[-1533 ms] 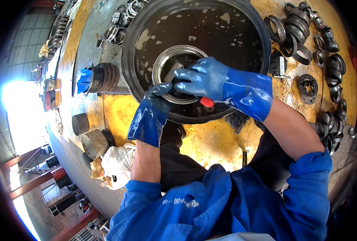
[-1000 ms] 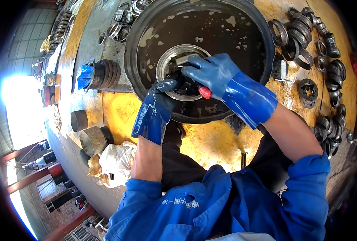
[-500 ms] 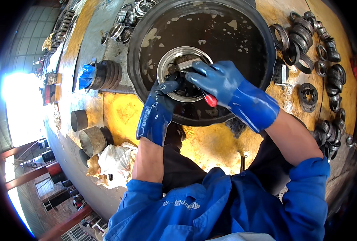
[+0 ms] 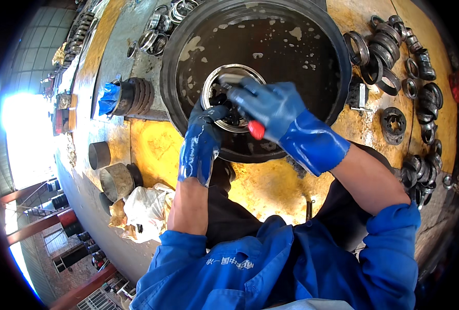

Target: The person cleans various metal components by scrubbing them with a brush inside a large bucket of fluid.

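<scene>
Glaring daylight (image 4: pixel 30 139) at left, blurred right hand (image 4: pixel 273 106), black curved edges

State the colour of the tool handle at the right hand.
The tool handle is red, seen best in the head view.

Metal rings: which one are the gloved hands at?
The bright ring inside the black basin: the left hand is at its rim, the right hand over it. Other rings sit outside the basin.

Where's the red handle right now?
In the head view, the red handle pokes out beneath the right hand, by the lower-right edge of the shiny metal ring, over the big dark tub's near side.
</scene>
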A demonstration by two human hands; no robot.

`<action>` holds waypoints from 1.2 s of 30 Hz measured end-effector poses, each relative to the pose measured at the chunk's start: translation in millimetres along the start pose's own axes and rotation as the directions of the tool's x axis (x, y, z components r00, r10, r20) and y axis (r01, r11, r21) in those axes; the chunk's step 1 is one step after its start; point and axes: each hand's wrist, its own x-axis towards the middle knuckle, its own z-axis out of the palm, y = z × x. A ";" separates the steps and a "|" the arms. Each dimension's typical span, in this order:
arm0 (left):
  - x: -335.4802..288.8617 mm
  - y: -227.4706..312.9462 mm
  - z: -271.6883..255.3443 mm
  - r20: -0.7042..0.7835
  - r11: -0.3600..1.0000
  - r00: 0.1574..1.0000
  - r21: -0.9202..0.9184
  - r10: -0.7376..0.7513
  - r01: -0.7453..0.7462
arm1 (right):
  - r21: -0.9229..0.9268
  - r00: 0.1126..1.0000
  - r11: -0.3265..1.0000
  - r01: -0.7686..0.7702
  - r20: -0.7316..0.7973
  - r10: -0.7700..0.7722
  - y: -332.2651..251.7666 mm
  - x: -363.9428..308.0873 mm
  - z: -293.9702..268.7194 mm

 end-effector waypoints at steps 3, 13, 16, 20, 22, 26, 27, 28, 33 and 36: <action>0.7 -4.4 4.2 0.053 0.999 0.998 -0.047 0.013 -0.011 | -0.060 0.961 0.980 0.192 -0.189 -0.200 4.1 -1.8 23.3; 15.1 -4.5 -2.8 -0.024 0.989 1.000 0.146 -0.006 0.010 | 0.049 0.990 0.992 -0.119 0.085 0.114 10.6 -4.5 4.0; 17.9 -6.3 -5.7 -0.003 0.976 1.000 0.215 -0.008 0.009 | 0.013 0.996 0.997 0.073 -0.061 -0.072 16.5 -6.6 7.2; 18.8 -6.2 -5.5 -0.005 0.980 1.000 0.201 0.006 -0.004 | -0.021 0.992 0.992 -0.124 0.031 0.125 25.4 -3.1 0.9; 20.4 -9.0 -8.2 -0.046 0.972 0.998 0.233 0.046 -0.035 | 0.216 0.951 0.926 -0.310 0.072 0.301 26.1 -5.0 -3.1; 14.1 -2.4 -1.4 -0.030 0.957 0.998 0.287 0.055 -0.044 | 0.584 0.955 0.798 -0.150 -0.123 0.269 43.5 -3.8 -1.9; 16.3 -1.3 -2.1 -0.032 0.962 0.998 0.271 0.045 -0.035 | 0.531 0.949 0.823 -0.201 -0.102 0.298 48.0 -1.3 -3.5; 14.9 -0.6 -2.2 -0.047 0.952 0.998 0.307 0.031 -0.015 | 0.565 0.949 0.804 -0.185 -0.109 0.295 56.4 0.8 2.8; 17.3 -1.5 -5.5 -0.135 0.932 0.987 0.361 0.083 -0.029 | 0.542 0.857 0.665 -0.514 0.280 0.433 65.1 -8.0 4.5; 22.2 -6.2 -9.8 -0.108 0.944 0.986 0.321 0.124 -0.084 | 0.541 0.744 0.511 -0.668 0.507 0.436 54.6 -4.9 9.0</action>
